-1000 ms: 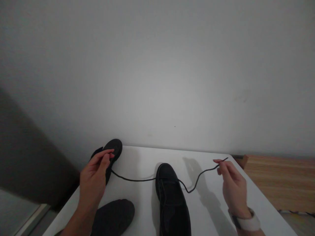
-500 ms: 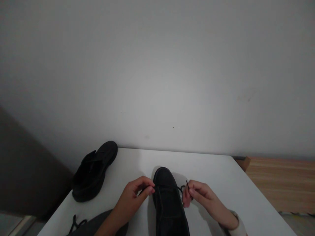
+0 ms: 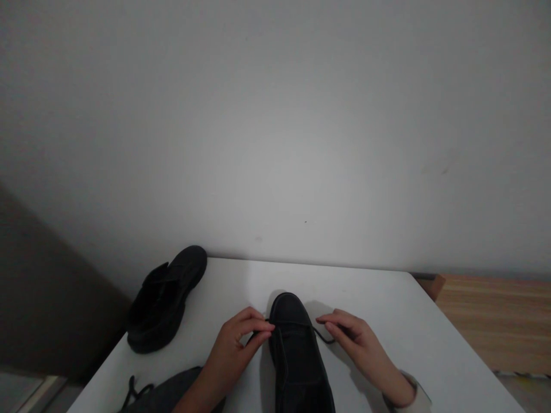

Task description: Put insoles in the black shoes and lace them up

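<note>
A black shoe (image 3: 297,355) lies sole-down before me, toe pointing away. Across its front runs a black shoelace (image 3: 323,337), coming out on both sides. My left hand (image 3: 241,338) pinches the lace between thumb and fingertips at the shoe's left edge. On the other side, my right hand (image 3: 355,338) hovers with thumb and index finger a little apart. The right lace end curves down from the shoe and passes behind that thumb, so its tip is hidden. I see nothing clearly gripped in the right fingers.
A second black shoe (image 3: 166,301) lies at the table's back left corner. A dark grey item (image 3: 181,384) with a loose black lace (image 3: 133,390) lies partly under my left forearm. The white table (image 3: 365,287) meets a wall behind; a wooden surface (image 3: 491,321) stands at right.
My right fingers have parted from the upright lace tip they pinched, and the lace there has dropped lower. My left hand stays on its side with the lace.
</note>
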Available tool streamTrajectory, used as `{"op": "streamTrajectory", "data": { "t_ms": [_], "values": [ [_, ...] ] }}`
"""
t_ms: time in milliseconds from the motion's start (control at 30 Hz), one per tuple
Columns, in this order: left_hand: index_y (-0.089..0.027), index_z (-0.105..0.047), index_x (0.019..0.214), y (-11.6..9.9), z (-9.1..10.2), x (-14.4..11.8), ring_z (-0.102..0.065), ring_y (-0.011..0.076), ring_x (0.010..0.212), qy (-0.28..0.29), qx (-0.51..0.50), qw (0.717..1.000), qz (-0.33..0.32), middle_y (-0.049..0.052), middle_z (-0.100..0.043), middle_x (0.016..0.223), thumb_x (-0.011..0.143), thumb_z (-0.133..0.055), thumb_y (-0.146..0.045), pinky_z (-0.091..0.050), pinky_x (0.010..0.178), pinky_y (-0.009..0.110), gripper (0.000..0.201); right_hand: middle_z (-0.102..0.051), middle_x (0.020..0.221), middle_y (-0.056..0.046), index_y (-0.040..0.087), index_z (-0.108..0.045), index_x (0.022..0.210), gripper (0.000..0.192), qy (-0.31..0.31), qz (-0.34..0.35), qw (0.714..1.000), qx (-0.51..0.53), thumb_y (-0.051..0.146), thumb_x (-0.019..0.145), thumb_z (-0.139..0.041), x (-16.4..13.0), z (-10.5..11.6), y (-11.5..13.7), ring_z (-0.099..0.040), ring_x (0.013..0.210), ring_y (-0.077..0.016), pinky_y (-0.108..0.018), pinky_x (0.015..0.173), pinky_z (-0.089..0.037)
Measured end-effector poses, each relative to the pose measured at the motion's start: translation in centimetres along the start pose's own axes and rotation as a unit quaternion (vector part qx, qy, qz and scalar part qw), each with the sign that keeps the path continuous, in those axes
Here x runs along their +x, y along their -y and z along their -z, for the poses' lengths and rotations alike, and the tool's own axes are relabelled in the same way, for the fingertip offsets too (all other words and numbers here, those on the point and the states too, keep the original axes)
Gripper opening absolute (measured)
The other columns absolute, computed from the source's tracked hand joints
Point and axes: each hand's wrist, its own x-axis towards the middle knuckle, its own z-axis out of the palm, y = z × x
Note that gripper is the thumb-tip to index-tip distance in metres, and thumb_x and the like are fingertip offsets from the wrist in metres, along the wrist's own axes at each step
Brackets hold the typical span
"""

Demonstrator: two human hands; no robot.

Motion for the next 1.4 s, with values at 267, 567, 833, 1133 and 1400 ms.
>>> {"op": "streamTrajectory", "data": {
  "t_ms": [267,567,833,1133,1400],
  "values": [
    [-0.029,-0.082,0.093,0.1,0.0,-0.2,-0.070,0.0187,0.077,-0.010,0.043,0.999,-0.027,0.003,-0.071,0.081,0.089,-0.067,-0.024,-0.055,0.071,0.028,0.016,-0.069,0.082,-0.005,0.022,-0.078,0.090,0.032,-0.020,0.014,1.000,-0.004,0.048,0.094,-0.061,0.0,-0.3,0.3,-0.062,0.077,-0.0216,-0.033,0.069,-0.047],
    [-0.026,-0.079,0.089,-0.1,-0.3,-0.2,-0.070,0.0168,0.075,0.006,0.055,0.998,-0.044,0.002,-0.071,0.081,0.089,-0.065,-0.020,-0.054,0.069,0.025,0.015,-0.068,0.079,-0.004,0.022,-0.076,0.088,0.027,-0.001,0.023,1.000,-0.008,0.044,0.094,-0.063,-0.2,-0.8,0.5,-0.062,0.075,-0.0203,-0.032,0.068,-0.049],
    [-0.023,-0.076,0.089,0.4,-0.5,-0.3,-0.069,0.0175,0.074,0.011,0.066,0.997,-0.031,0.002,-0.071,0.078,0.090,-0.068,-0.021,-0.053,0.070,0.026,0.008,-0.066,0.079,-0.004,0.021,-0.073,0.087,0.021,0.008,0.042,0.998,-0.036,0.036,0.095,-0.061,-0.1,-0.9,0.9,-0.060,0.074,-0.0201,-0.032,0.068,-0.046],
    [-0.028,-0.075,0.114,1.0,-0.7,-0.6,-0.067,0.0181,0.078,0.035,0.067,0.996,-0.043,0.002,-0.070,0.084,0.097,-0.062,-0.030,-0.051,0.072,0.026,0.021,-0.064,0.093,-0.006,0.022,-0.075,0.086,0.017,-0.003,0.077,0.996,-0.040,0.033,0.095,-0.064,-0.2,-1.2,0.9,-0.061,0.091,-0.0229,-0.035,0.082,-0.047],
    [-0.033,-0.075,0.118,1.4,-0.9,-0.8,-0.065,0.0175,0.077,0.052,0.069,0.995,-0.055,0.002,-0.065,0.084,0.103,-0.050,-0.043,-0.049,0.069,0.025,0.030,-0.064,0.083,-0.005,0.022,-0.078,0.089,0.026,-0.006,0.082,0.996,-0.039,0.043,0.096,-0.063,0.0,-1.3,0.6,-0.060,0.071,-0.0185,-0.029,0.064,-0.048]
  ]
}}
